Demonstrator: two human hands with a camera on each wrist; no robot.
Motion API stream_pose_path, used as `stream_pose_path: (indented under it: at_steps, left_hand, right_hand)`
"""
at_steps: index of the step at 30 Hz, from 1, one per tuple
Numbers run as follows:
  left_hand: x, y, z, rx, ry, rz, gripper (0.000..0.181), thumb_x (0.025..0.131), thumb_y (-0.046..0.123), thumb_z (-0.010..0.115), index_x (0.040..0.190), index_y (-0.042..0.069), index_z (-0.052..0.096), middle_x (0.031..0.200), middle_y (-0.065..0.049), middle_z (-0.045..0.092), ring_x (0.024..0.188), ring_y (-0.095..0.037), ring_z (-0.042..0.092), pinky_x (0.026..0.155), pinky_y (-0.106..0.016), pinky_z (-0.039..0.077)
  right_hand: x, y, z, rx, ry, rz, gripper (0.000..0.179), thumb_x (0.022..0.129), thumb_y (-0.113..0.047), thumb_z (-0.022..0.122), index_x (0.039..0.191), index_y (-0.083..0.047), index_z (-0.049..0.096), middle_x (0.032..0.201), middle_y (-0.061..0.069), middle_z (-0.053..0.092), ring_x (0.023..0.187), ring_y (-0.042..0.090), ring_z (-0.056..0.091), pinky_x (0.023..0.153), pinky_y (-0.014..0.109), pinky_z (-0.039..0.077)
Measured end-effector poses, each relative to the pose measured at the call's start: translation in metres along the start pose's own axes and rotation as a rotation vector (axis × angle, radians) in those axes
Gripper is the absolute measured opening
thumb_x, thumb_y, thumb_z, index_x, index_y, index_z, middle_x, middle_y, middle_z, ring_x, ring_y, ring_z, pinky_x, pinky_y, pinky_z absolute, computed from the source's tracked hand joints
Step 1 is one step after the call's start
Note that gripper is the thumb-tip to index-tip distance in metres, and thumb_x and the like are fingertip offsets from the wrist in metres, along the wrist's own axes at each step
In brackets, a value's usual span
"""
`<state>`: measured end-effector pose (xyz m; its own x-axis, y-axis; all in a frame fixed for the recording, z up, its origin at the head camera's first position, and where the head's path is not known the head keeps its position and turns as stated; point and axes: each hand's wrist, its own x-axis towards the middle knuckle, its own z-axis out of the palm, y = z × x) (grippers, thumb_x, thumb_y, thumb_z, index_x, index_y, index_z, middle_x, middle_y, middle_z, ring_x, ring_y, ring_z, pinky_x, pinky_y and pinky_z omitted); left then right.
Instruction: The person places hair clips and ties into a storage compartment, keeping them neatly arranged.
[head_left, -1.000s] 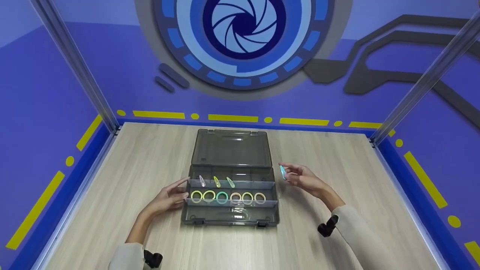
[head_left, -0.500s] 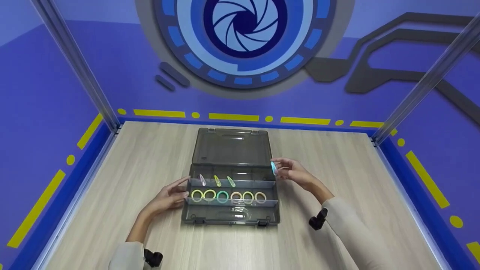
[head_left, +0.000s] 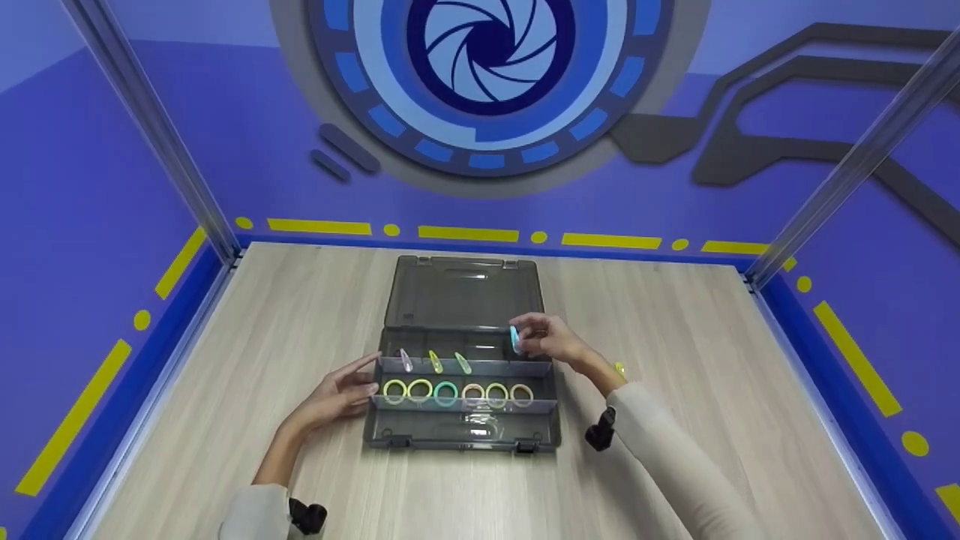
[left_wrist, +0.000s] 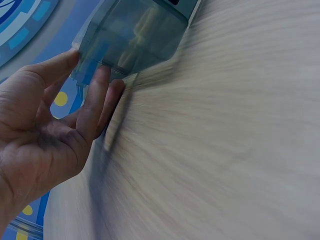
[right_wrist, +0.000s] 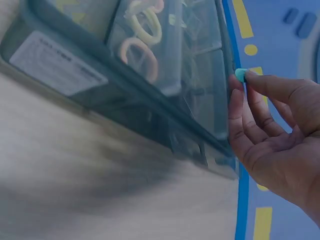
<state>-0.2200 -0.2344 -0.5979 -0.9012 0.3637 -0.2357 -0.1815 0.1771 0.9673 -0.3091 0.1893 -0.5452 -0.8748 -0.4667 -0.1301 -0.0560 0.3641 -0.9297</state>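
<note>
A transparent grey organizer box [head_left: 462,442] lies with its lid [head_left: 465,292] laid back. In its rear row, a pink [head_left: 406,361], a yellow [head_left: 435,362] and a green hair clip [head_left: 463,364] stand along the divider. Several pastel hair ties [head_left: 445,394] fill the middle row. My right hand [head_left: 553,339] pinches a light blue hair clip [head_left: 514,339] between thumb and fingertips, above the right part of the rear row. The right wrist view shows only the clip's end [right_wrist: 241,75]. My left hand [head_left: 334,397] rests its fingertips against the box's left side [left_wrist: 135,40].
A small yellow item [head_left: 619,368] shows on the wooden table [head_left: 675,315] beside my right forearm, partly hidden by it. Printed blue walls [head_left: 480,180] enclose the back and sides. A white label [right_wrist: 57,62] is stuck on the box's right side.
My right hand has moved left with the blue hair clip, from beside the box to over its rear row. The yellow item has come into sight. My left hand has stayed put.
</note>
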Motion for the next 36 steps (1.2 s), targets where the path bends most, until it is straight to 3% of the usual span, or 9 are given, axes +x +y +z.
stream_pose_path:
  at_steps: [5,11,16,20,23,30,36]
  left_hand:
    - [-0.001,-0.002,-0.001,-0.001,0.004,0.004,0.07,0.103,0.023,0.064,0.162,0.014,0.029,0.146,-0.032,0.043,0.115,-0.02,0.06,0.092,-0.032,0.055]
    - [-0.001,-0.003,-0.001,-0.019,0.002,-0.001,0.07,0.102,0.022,0.064,0.162,0.014,0.028,0.147,-0.032,0.042,0.113,-0.017,0.06,0.091,-0.029,0.055]
    - [-0.001,-0.003,0.0,-0.012,-0.003,0.006,0.07,0.103,0.023,0.064,0.162,0.012,0.027,0.145,-0.032,0.043,0.112,-0.017,0.06,0.09,-0.028,0.056]
    - [-0.001,-0.003,0.001,0.006,0.005,0.01,0.07,0.102,0.023,0.064,0.162,0.012,0.029,0.142,-0.03,0.045,0.11,-0.017,0.06,0.089,-0.029,0.056]
    - [-0.001,-0.004,0.0,0.007,0.013,0.006,0.07,0.102,0.023,0.065,0.162,0.012,0.03,0.141,-0.028,0.046,0.109,-0.017,0.06,0.089,-0.029,0.057]
    - [0.0,-0.004,0.0,0.004,0.006,0.004,0.069,0.102,0.023,0.064,0.162,0.012,0.03,0.142,-0.03,0.045,0.108,-0.017,0.06,0.09,-0.03,0.056]
    - [0.001,-0.002,-0.001,0.006,0.019,-0.001,0.07,0.102,0.024,0.065,0.161,0.014,0.031,0.145,-0.031,0.043,0.115,-0.022,0.061,0.097,-0.039,0.056]
  right_hand:
    - [0.01,0.001,0.016,-0.014,-0.018,-0.054,0.04,0.09,0.012,0.064,0.13,0.016,0.058,0.102,0.035,0.068,0.077,0.011,0.066,0.068,0.023,0.057]
    - [0.019,0.006,0.031,-0.019,-0.038,-0.108,0.038,0.085,0.018,0.066,0.122,0.021,0.06,0.084,0.02,0.072,0.07,0.005,0.061,0.063,0.016,0.05]
    - [0.024,0.008,0.038,-0.171,-0.028,-0.141,0.032,0.084,0.018,0.065,0.116,0.016,0.067,0.088,0.032,0.071,0.071,0.008,0.06,0.063,0.013,0.045]
    - [0.026,0.007,0.041,-0.289,-0.023,-0.124,0.034,0.082,0.02,0.061,0.113,0.013,0.071,0.09,0.03,0.073,0.075,0.021,0.066,0.062,0.013,0.042]
    - [0.028,0.005,0.042,-0.31,-0.042,-0.08,0.034,0.082,0.02,0.06,0.114,0.012,0.071,0.091,0.029,0.073,0.077,0.024,0.068,0.06,0.013,0.041]
    - [0.032,0.003,0.045,-0.325,-0.072,-0.018,0.027,0.086,0.016,0.062,0.111,0.015,0.071,0.095,0.03,0.074,0.075,0.016,0.065,0.058,0.012,0.04]
    - [0.034,0.005,0.047,-0.366,-0.015,0.007,0.021,0.085,0.011,0.068,0.104,0.011,0.076,0.096,0.025,0.076,0.066,0.006,0.052,0.058,0.014,0.038]
